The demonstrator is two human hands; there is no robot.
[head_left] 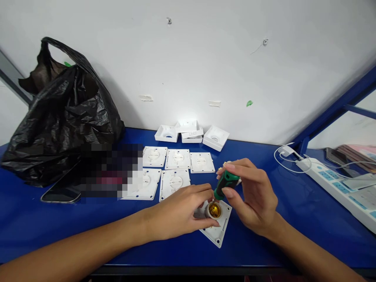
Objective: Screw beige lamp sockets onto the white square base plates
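My left hand (188,207) is closed around a white lamp socket (208,212) with a brass-coloured threaded inside. The socket sits on a white square plate (217,234) that lies turned cornerwise on the blue table. In my right hand (252,196) is a screwdriver (227,182) with a green and black handle, gripped between thumb and fingers. It is tilted, its shaft pointing down at the socket's rim; the tip's exact contact is hidden. Behind my right hand, small pale parts (239,181) show only in part.
Several white square plates (178,158) lie in rows beyond my left hand. White box-shaped covers (216,137) stand by the wall. On the left are a black plastic bag (67,113) and a phone (63,190); on the right, a power strip (337,184) with a white cable (276,160).
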